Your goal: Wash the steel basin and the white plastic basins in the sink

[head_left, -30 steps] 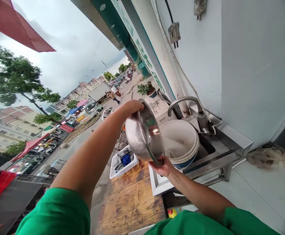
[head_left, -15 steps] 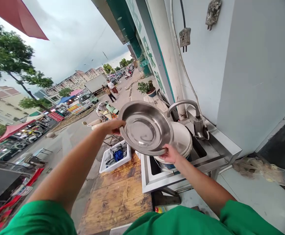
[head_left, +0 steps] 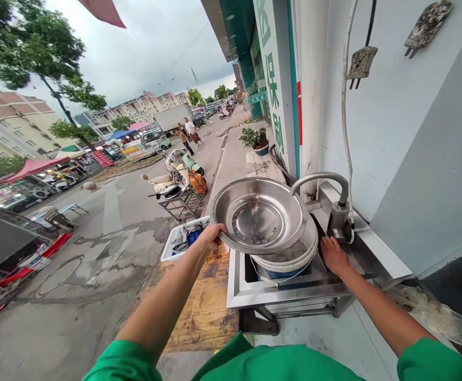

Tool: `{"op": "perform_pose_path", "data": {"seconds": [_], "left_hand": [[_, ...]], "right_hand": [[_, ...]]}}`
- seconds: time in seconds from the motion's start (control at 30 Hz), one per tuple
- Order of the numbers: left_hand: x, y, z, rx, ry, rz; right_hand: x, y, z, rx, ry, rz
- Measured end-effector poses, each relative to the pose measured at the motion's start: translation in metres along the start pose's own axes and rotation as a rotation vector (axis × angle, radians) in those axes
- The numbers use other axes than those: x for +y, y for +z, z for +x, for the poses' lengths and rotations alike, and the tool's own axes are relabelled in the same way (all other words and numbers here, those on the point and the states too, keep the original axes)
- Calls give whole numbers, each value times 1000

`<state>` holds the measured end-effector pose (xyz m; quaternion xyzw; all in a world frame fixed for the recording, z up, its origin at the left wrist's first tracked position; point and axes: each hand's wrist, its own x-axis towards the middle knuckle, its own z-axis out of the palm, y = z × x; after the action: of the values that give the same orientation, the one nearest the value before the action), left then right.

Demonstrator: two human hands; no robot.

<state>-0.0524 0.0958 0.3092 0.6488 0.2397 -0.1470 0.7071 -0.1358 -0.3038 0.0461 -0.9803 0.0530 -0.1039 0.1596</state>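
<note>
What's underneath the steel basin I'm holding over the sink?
Under the steel basin sits a white bucket with a blue lower band, standing in the sink. The basin covers most of its mouth, hiding the contents.

One head-worn camera only, no second view to overlap. It looks forward and down from above the green-sleeved shoulders, close over the steel sink (head_left: 294,288) against the wall on the right. View tilts, street stretching far off left. Wide lens, edges bent.
</note>
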Motion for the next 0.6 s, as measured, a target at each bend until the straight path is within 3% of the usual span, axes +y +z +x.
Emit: {"op": "perform_pose_path", "data": {"seconds": [0.17,0.23,0.4,0.5,0.6], "left_hand": [[-24,4,3,40,36,-10],[-31,5,5,36,29,-20],[-45,11,10,-6,-28,-27],[-50,16,14,-9,-44,-30],[-51,18,23,-5,-36,-23]], "right_hand": [[-2,7,-3,-32,77,106],[-5,-6,1,-57,141,244],[-12,-58,4,-55,537,822],[-22,-89,5,54,508,1027],[-43,-113,14,-33,434,1242]]}}
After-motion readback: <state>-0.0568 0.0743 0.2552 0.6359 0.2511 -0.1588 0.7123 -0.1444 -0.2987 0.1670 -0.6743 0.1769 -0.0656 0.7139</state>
